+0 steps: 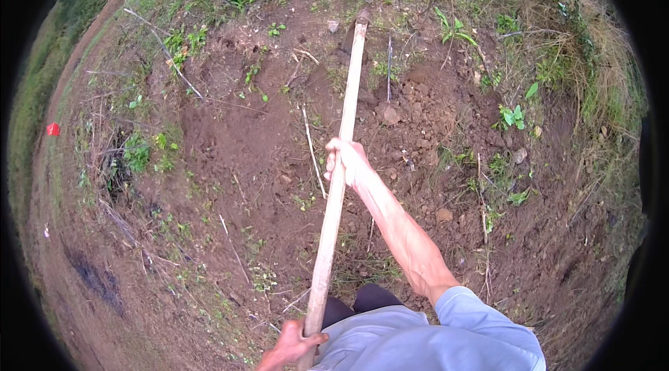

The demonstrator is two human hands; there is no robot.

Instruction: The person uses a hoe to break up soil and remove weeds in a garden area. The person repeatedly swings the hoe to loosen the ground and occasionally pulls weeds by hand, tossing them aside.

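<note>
A long wooden handle [330,224] runs from the bottom of the head view up to a dark metal hoe head [361,18] near the top. The blade is mostly hidden behind the handle's end, at the ground. My right hand [345,161] is closed around the handle about midway along it. Close to my waist, my left hand [298,342] grips the handle's lower end, with the thumb across it. Loose clods of brown soil [418,115] lie to the right of the handle's upper part.
Dry sticks [313,151] and small green weeds [509,117] are scattered over the dirt. Dry grass [590,52] grows at the upper right. Small stones [333,26] lie near the hoe head. A red object [53,129] is at the far left.
</note>
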